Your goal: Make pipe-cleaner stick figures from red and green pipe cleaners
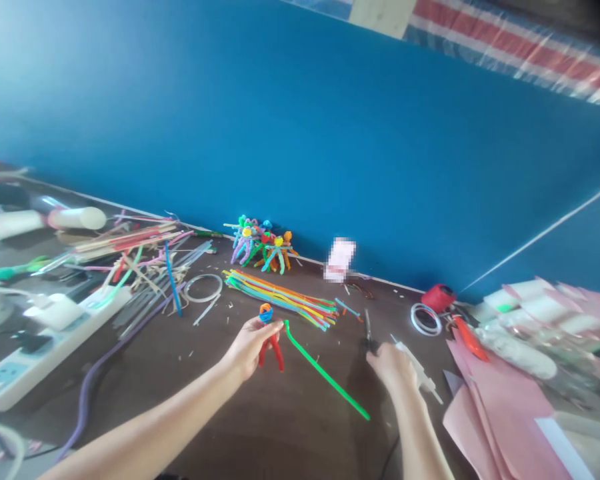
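My left hand (250, 347) is closed on a small pipe-cleaner figure (266, 313) with a coiled blue and orange head and red legs hanging below. From the same fingertips a long green pipe cleaner (327, 375) slants down to the right. My right hand (393, 367) grips the dark handle of what looks like a pair of scissors (368, 327), its narrow metal end pointing away from me. Partly behind that hand lies a white glue gun (417, 372). Ahead of both hands rests a bundle of colourful pipe cleaners (280, 297).
Several finished pipe-cleaner figures (265, 247) stand by the blue wall (300, 133). Leftward are a power strip (55, 347), loose sticks and a clear ring (203, 288). On the right lie a red tape measure-like object (439, 298), white rings (426, 320) and pink sheets (500, 407).
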Motion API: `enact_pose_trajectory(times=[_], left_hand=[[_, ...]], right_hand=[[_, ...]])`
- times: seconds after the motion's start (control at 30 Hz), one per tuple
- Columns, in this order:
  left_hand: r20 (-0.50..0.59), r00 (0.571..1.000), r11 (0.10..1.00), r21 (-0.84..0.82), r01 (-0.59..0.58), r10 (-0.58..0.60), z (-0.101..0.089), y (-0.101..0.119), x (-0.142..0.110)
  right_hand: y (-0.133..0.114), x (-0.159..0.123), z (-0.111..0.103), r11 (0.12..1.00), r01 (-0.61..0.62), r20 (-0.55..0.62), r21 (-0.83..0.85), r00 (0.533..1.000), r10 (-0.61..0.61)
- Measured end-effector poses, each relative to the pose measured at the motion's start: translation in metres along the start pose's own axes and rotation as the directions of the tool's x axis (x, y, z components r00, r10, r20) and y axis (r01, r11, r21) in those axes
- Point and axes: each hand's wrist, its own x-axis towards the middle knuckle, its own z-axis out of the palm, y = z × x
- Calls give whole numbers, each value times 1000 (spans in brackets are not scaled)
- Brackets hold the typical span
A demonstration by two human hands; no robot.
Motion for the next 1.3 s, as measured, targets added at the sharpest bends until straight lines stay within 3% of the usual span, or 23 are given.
enact_pose_trajectory(times=[0.27,0.47,0.53,0.6,0.67,0.8,0.9,1.0,1.1,1.3], left_hand=[[36,996,986,141,-89,85,5,-2,-4],[106,994,973,230,-29,4,-4,12,3],[123,991,977,213,21,-49,-9,17,7],[109,987,978,189,92,-114,-11,21,11],[90,983,978,152,146,-161,-11,22,12],[161,970,981,95,169,-182,-5,22,11],[252,949,978,134,161,-191,-1,28,9],[318,926,966,219,135,-201,1,39,6],[360,905,951,284,125,-226,3,48,4],[417,873,948,288,137,-253,7,41,3]], right_hand=[[-8,-1,2,993,119,-20,20,993,-118],[8,-12,3,951,153,112,268,976,-189],[12,-23,5,842,112,208,528,944,-256],[10,-36,7,610,43,256,791,883,-394],[2,-50,9,403,5,227,915,821,-524],[-19,-67,10,265,-1,191,964,693,-695],[-25,-67,7,294,4,236,956,585,-776],[-24,-61,0,375,10,317,927,515,-796],[-24,-57,-5,402,19,340,915,498,-797],[-27,-58,-2,384,8,323,923,525,-788]])
